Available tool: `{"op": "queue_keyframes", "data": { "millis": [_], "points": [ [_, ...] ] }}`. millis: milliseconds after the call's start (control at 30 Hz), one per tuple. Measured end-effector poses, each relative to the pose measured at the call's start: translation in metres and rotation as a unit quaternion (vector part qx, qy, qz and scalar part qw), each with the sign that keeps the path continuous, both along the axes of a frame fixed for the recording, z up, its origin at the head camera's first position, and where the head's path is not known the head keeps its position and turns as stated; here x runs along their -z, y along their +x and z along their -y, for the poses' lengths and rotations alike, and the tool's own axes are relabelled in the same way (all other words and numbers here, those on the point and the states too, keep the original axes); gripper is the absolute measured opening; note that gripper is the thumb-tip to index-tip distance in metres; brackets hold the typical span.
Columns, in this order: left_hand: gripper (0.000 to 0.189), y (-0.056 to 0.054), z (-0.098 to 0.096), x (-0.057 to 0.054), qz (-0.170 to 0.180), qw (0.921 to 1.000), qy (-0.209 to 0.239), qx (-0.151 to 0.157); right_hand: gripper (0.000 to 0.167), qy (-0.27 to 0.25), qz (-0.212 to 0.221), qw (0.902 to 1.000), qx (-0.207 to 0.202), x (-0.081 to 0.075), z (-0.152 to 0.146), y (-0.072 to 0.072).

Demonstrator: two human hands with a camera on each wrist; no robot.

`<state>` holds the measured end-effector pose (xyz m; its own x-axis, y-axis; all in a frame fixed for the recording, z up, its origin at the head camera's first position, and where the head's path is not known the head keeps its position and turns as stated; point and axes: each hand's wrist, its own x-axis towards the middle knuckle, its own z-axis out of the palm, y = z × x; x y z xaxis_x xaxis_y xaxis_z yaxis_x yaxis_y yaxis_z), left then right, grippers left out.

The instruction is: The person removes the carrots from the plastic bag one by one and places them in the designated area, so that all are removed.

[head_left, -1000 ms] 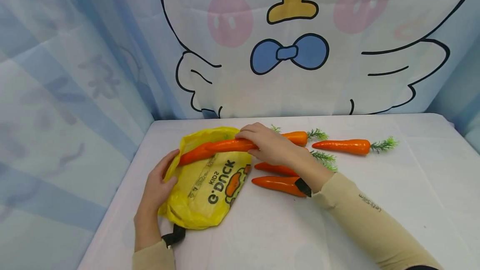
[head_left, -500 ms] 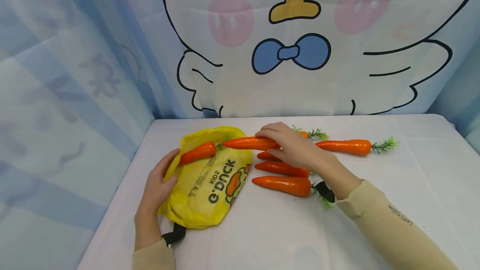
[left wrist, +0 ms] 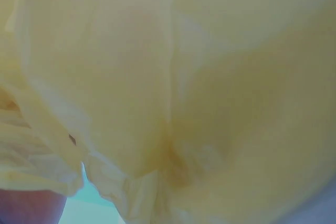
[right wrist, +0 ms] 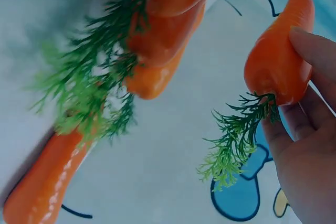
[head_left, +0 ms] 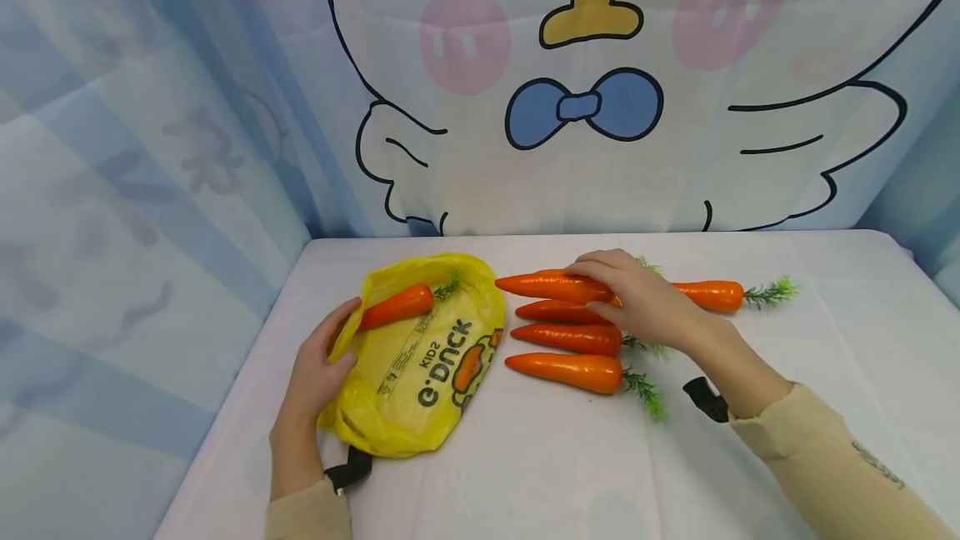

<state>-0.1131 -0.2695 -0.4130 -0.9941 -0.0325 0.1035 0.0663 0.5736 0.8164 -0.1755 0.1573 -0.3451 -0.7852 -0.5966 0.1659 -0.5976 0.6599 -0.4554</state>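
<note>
My left hand [head_left: 318, 373] grips the side of a yellow plastic bag [head_left: 420, 432] by its rim, fingers partly hidden by the plastic. One carrot [head_left: 401, 307] with a green top lies at the bag's open mouth, its tip near those fingers. Yellow film [left wrist: 131, 77] fills most of the left wrist view. My right hand [head_left: 645, 298] holds another carrot [head_left: 536, 284] by its thick end, low over the table at the back of a row of carrots. In the right wrist view, thumb and fingers pinch this carrot [right wrist: 281, 51], and its leafy top [right wrist: 236, 135] hangs free.
Below the held carrot, more carrots lie side by side, among them a middle carrot [head_left: 570, 338] and the nearest carrot [head_left: 566, 372]. A further carrot [head_left: 712, 296] lies right of my right hand. A printed curtain [head_left: 585, 182] hangs behind the white table [head_left: 555, 473].
My right hand has moved right with its carrot, away from over the bag to the row of carrots. The carrot in the bag's mouth is now fully uncovered. My left hand has stayed put.
</note>
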Motion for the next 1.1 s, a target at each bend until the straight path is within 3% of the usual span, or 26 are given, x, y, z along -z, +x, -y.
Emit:
{"op": "queue_keyframes", "data": {
  "millis": [600, 867, 1100],
  "points": [
    [0.074, 0.001, 0.000, 0.001, -0.001, 1.0000, 0.000, 0.000, 0.052, -0.007, -0.033, 0.9991, 0.026, 0.004, -0.056, 0.019],
    [0.074, 0.001, 0.000, 0.001, -0.001, 1.0000, -0.002, -0.003, 0.054, -0.011, -0.085, 0.9955, 0.040, 0.017, -0.084, 0.024],
    [0.075, 0.001, 0.001, 0.000, -0.002, 1.0000, -0.002, -0.001, 0.055, -0.010, -0.075, 0.9948, 0.068, 0.023, -0.103, 0.029]
  ]
}}
